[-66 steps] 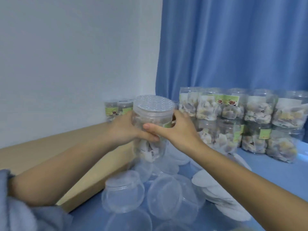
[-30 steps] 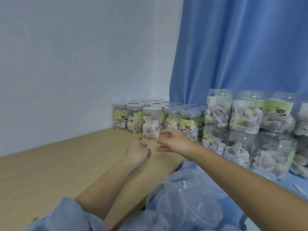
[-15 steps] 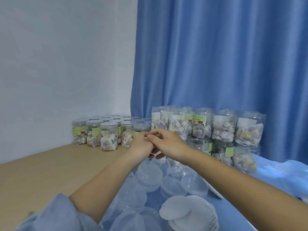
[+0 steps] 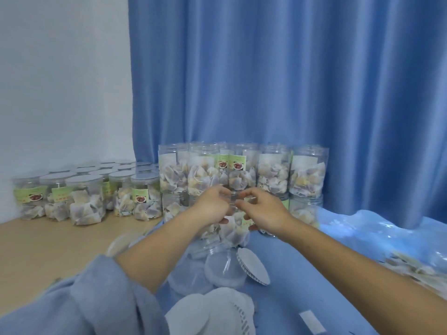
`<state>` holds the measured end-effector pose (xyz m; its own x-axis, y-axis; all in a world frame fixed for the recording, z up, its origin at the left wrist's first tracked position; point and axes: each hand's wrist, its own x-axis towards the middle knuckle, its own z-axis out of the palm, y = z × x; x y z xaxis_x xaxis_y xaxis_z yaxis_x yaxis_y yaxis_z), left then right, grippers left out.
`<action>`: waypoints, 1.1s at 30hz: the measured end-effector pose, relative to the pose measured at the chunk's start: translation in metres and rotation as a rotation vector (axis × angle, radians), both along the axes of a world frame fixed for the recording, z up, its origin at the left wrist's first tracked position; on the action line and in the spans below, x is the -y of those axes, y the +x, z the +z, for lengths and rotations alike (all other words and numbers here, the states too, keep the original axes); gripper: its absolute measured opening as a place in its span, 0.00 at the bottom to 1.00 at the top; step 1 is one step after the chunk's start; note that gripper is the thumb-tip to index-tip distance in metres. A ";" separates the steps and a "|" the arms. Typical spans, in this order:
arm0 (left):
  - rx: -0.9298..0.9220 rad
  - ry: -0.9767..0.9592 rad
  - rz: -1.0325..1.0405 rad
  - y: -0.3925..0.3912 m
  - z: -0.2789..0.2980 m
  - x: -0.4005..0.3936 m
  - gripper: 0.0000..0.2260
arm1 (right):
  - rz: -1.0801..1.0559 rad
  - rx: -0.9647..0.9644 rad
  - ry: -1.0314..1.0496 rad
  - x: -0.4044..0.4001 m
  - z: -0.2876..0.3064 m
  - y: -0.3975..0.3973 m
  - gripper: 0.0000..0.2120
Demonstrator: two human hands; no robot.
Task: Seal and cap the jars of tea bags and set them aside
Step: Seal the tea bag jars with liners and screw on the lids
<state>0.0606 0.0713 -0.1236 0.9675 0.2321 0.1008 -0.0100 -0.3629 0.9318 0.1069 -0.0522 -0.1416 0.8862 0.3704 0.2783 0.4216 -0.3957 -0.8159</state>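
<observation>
Clear plastic jar (image 4: 233,228) of tea bags sits between both hands in front of the stacked open jars (image 4: 244,170) by the blue curtain (image 4: 290,81). Left hand (image 4: 212,205) and right hand (image 4: 262,209) curl round its neck. Capped jars (image 4: 87,197) stand left of the stack; loose caps (image 4: 225,269) and white seal discs (image 4: 212,313) lie nearer than it.

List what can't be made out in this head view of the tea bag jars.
- The jar between the left hand and right hand: both hands cover its mouth, so sealed or open cannot be told.
- Label print on the capped jars: too small and blurred.
- Lower stacked jars: partly hidden behind the hands.
- White seal discs: cut off by the bottom edge.
</observation>
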 end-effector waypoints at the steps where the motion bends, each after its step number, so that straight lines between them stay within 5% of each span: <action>1: -0.006 -0.012 0.007 0.009 -0.003 -0.004 0.20 | -0.015 -0.015 -0.001 -0.001 -0.006 0.010 0.15; 12: -0.069 -0.100 0.093 0.094 -0.065 -0.039 0.18 | -0.164 -0.003 -0.236 -0.037 -0.050 0.113 0.36; 15: -0.086 -0.129 0.104 0.102 -0.079 -0.041 0.19 | -0.181 -0.051 -0.288 -0.044 -0.064 0.121 0.23; 19: -0.082 -0.131 0.096 0.105 -0.089 -0.039 0.19 | -0.192 0.110 -0.255 -0.042 -0.069 0.117 0.11; 33: -0.015 0.003 -0.052 0.053 -0.031 0.013 0.31 | -0.190 0.525 -0.121 0.034 -0.004 0.036 0.10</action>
